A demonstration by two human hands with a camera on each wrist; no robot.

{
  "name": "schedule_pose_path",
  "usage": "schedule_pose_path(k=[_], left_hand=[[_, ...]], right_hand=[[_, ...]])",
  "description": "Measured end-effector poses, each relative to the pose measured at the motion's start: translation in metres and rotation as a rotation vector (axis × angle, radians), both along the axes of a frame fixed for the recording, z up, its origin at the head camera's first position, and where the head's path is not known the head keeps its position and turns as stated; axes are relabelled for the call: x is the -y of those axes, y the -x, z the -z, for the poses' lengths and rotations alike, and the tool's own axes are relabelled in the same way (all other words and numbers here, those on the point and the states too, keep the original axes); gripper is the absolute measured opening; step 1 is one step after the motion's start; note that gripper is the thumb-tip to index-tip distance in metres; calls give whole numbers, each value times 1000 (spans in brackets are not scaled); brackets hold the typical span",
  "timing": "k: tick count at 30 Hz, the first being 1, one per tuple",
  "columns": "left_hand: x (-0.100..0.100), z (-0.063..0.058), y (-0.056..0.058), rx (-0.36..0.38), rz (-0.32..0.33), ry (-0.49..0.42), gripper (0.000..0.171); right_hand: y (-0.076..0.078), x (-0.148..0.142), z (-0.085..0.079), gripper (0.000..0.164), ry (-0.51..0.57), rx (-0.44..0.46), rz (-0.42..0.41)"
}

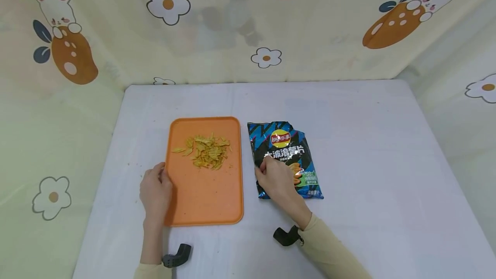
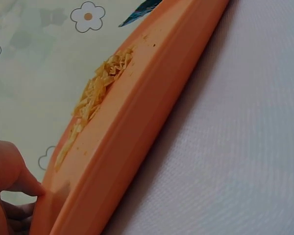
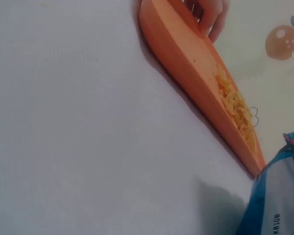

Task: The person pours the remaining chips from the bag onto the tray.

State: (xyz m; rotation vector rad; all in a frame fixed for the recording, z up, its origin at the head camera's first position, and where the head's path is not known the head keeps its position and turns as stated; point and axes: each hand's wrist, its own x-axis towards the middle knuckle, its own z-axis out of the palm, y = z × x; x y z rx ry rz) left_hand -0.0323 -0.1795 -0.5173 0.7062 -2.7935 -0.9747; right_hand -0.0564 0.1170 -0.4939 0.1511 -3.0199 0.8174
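Observation:
An orange tray [image 1: 201, 201] lies lengthwise on the white table, a heap of thin yellow potato chip pieces [image 1: 209, 152] in its far half. At the tray's left rim, my left hand [image 1: 156, 190] grips the edge; the left wrist view shows the thumb against the rim. Right of the tray is a blue and black potato chip bag [image 1: 280, 154], its top corner torn away. My right hand [image 1: 279, 180] pinches the bag's left edge, with the fingertips partly hidden. In the right wrist view, the chip bag [image 3: 277, 196] fills the lower right corner.
White table [image 1: 368, 154] surface stretches right of the bag and in front of the tray. A patterned cloth [image 1: 217, 33] hangs behind the table's far edge. Black curved mounts [image 1: 286, 236] sit at both wrists.

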Motion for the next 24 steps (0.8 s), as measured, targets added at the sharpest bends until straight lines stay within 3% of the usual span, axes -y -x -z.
schedule_pose_path(k=[7, 16, 21, 24], left_hand=[[2, 0, -1, 4, 13, -1, 34], [7, -1, -2, 15, 17, 2, 33], [9, 0, -3, 37, -6, 6, 33], [11, 0, -6, 26, -21, -3, 33]], right_hand=[[2, 7, 13, 25, 21, -120, 53], [-6, 19, 24, 20, -61, -163, 58], [-11, 21, 23, 12, -75, -183, 4], [-14, 14, 19, 9, -4, -200, -71]])
